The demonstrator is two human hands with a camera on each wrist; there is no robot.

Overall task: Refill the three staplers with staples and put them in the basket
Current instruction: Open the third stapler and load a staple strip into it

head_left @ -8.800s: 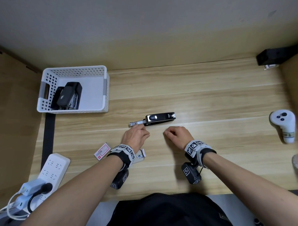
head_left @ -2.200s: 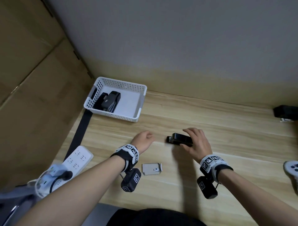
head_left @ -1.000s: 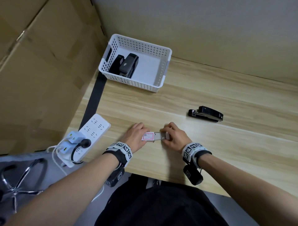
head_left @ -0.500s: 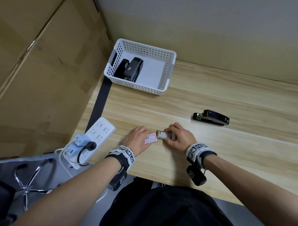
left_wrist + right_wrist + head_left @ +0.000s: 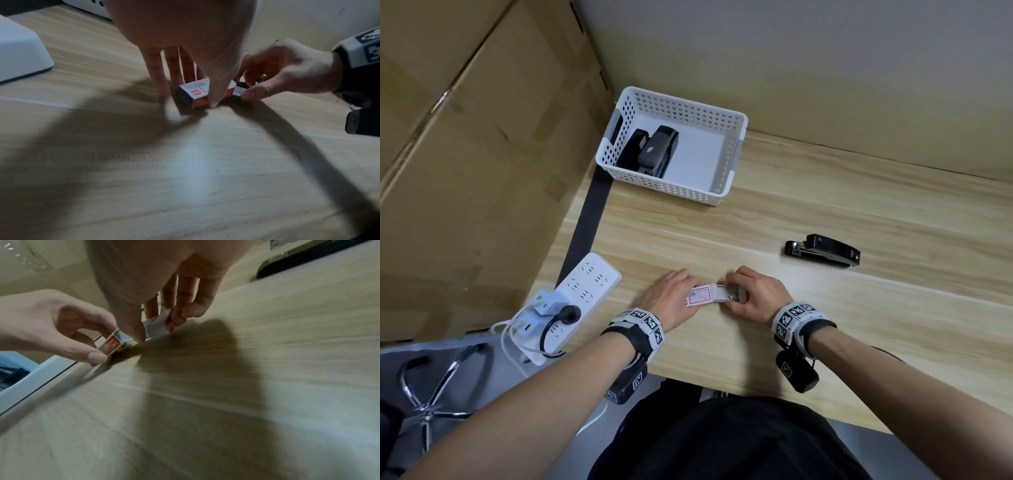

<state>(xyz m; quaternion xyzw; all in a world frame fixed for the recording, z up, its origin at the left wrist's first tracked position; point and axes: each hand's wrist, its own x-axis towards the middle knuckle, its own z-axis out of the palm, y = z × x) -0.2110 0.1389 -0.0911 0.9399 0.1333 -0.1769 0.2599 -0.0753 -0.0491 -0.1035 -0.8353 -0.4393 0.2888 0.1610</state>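
Note:
A black stapler (image 5: 822, 250) lies closed on the wooden desk (image 5: 825, 325), to the right of and beyond both hands. Two more dark staplers (image 5: 654, 152) lie in the left end of the white perforated basket (image 5: 726, 186) at the back left. Near the front edge my left hand (image 5: 681, 293) pinches the white and red sleeve of the staple box (image 5: 197, 94) between thumb and fingers. My right hand (image 5: 748, 291) pinches the grey inner tray (image 5: 156, 331), which sticks out of the sleeve's right end. Both parts rest on the desk.
A white power strip (image 5: 582, 291) with plugs and cables lies at the desk's left front corner. A black strip (image 5: 589, 219) runs along the left edge by cardboard panels (image 5: 465, 171). A chair base (image 5: 428, 404) shows below.
The tray has slid a little further into the sleeve between my hands. Earlier my right hand let go of the stapler and moved to the staple box.

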